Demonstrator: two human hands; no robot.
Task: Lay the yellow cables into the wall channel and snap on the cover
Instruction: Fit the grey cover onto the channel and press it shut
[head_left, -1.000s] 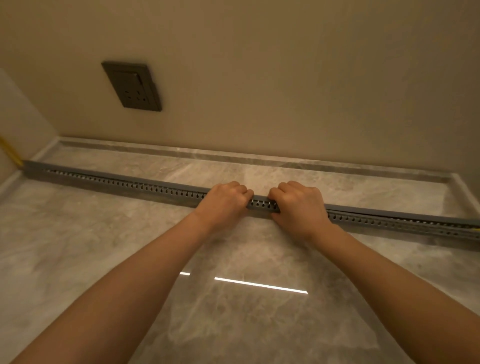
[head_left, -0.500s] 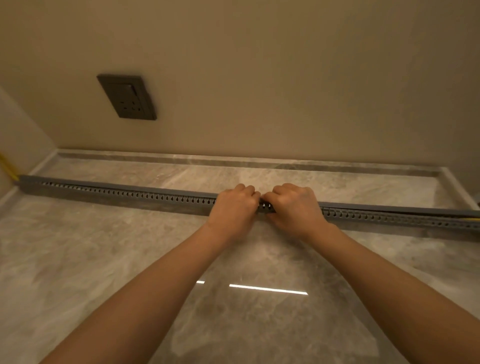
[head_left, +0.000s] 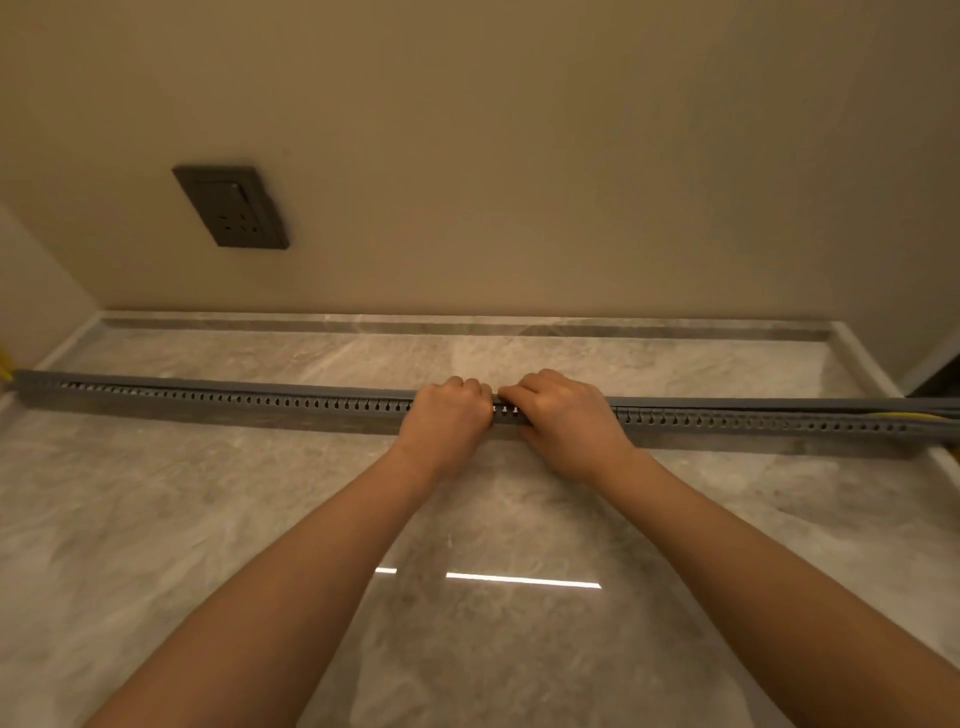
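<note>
Head camera view, looking forward and down: a long grey slotted wall channel (head_left: 234, 402) is lying across a pale marble bench (head_left: 208, 519), running from the left edge of the picture to the right edge. A grey cover (head_left: 311, 388) is sitting along the top of the channel. The person is reaching out with both bare forearms to the middle of the channel. The left hand (head_left: 449, 415) and the right hand (head_left: 563, 415) are sitting almost knuckle to knuckle there, with only a narrow piece of slotted channel showing between them. The fingers (head_left: 470, 387) of each hand are curling over the cover from the near side and clamping down on it. Toward the channel's right end the cover is standing slightly off the channel, and the yellow cables (head_left: 914, 415) are showing in the gap. A bit of yellow is also peeking out at the channel's far left end. Behind the channel a beige wall (head_left: 519, 156) is rising from the bench, carrying a dark socket plate (head_left: 231, 208) above the channel's left half. In front of the channel, between the forearms, a thin white strip of reflected light (head_left: 522, 580) is shining on the marble.
</note>
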